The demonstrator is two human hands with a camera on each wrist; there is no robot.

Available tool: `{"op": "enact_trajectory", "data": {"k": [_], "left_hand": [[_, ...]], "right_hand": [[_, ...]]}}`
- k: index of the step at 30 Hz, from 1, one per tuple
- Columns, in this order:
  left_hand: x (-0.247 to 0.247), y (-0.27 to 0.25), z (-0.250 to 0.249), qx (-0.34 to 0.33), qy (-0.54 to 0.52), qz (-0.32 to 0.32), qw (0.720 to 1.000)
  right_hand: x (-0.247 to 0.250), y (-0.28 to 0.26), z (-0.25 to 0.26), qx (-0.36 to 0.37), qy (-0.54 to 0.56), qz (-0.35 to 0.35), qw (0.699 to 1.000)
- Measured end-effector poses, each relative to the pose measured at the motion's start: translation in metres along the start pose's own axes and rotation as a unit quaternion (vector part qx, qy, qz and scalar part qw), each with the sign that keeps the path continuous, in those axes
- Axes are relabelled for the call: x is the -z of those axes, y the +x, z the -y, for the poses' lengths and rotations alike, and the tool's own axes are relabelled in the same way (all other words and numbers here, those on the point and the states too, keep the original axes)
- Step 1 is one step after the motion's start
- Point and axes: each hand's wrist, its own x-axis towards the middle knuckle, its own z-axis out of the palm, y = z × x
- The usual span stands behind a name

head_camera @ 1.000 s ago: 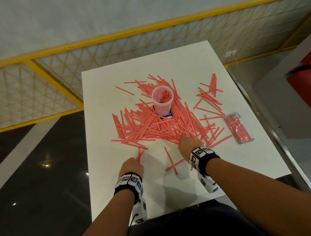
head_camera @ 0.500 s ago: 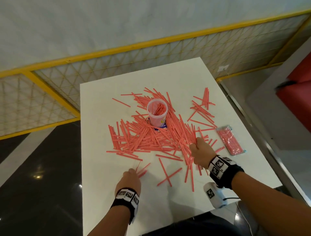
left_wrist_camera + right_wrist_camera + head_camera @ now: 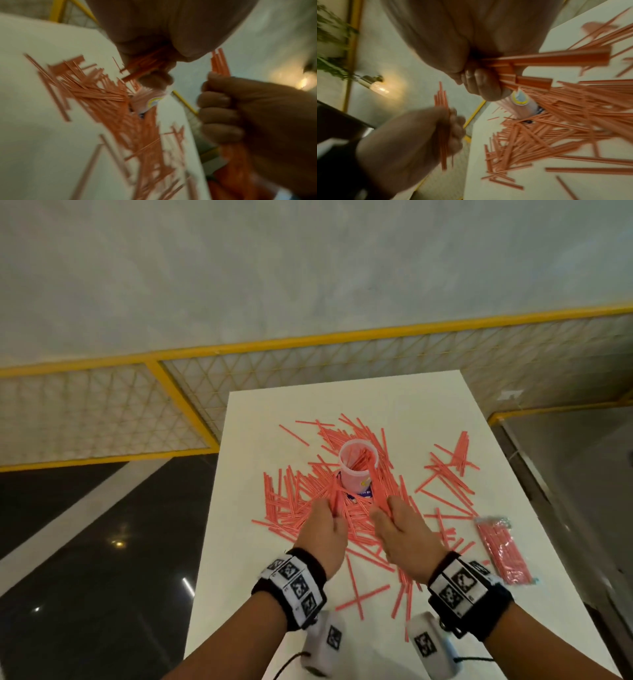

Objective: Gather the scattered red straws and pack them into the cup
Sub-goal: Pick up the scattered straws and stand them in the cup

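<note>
A clear pink cup point(image 3: 358, 470) stands upright on the white table point(image 3: 394, 402), part filled with red straws. Loose red straws point(image 3: 291, 501) lie piled around it. My left hand point(image 3: 327, 515) is raised just in front of the cup and grips a small bunch of straws point(image 3: 336, 496). Beside it, my right hand point(image 3: 387, 513) grips another bunch point(image 3: 376, 481) that points toward the cup rim. The left wrist view shows straws point(image 3: 147, 60) in the curled left fingers. In the right wrist view a thicker bunch point(image 3: 547, 59) sticks out of the right fist, above the cup point(image 3: 522, 105).
A sealed clear packet of red straws point(image 3: 501, 549) lies near the table's right edge. More loose straws point(image 3: 448, 470) lie at the right of the cup, and a few point(image 3: 359, 597) near the front edge. A yellow-framed mesh fence point(image 3: 171, 405) runs behind the table.
Both hands have risen off the table with bunches of straws and come together in front of the cup. The head view has tilted up.
</note>
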Motion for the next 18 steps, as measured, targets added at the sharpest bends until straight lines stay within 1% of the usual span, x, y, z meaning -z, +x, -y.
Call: {"op": "enact_trajectory", "data": {"k": [2,3,5,7,8,10,12,15,17,18], "left_hand": [[-0.001,0.002,-0.021,-0.011,-0.079,-0.035,0.996],[-0.002,0.001,-0.031,-0.012,-0.134,-0.044,0.990],[-0.002,-0.004,-0.048,-0.010,-0.234,-0.032,0.972],[-0.004,-0.008,-0.056,-0.035,-0.227,-0.007,0.973],[-0.006,-0.008,-0.057,-0.045,-0.206,0.008,0.977],[-0.009,-0.008,-0.056,-0.045,-0.191,0.019,0.980],[-0.009,-0.008,-0.056,-0.038,-0.195,0.023,0.980],[-0.006,-0.008,-0.061,-0.052,-0.172,0.023,0.983],[-0.007,-0.007,-0.063,-0.062,-0.169,0.023,0.983],[-0.007,-0.007,-0.065,-0.063,-0.167,0.024,0.984]], "right_hand": [[0.000,0.001,0.009,0.011,0.021,0.006,1.000],[0.000,0.001,0.014,0.015,0.038,0.014,0.999],[0.002,-0.002,0.029,0.040,0.051,0.032,0.997],[0.002,-0.004,0.039,0.075,0.055,0.033,0.995],[0.002,-0.005,0.044,0.081,0.052,0.028,0.995],[0.002,-0.004,0.043,0.086,0.029,0.014,0.996],[0.006,-0.004,0.043,0.076,0.030,0.022,0.996],[0.014,-0.008,0.050,0.070,0.055,0.046,0.995],[0.019,-0.010,0.054,0.054,0.084,0.059,0.993],[0.021,-0.011,0.053,0.033,0.081,0.068,0.994]]}}
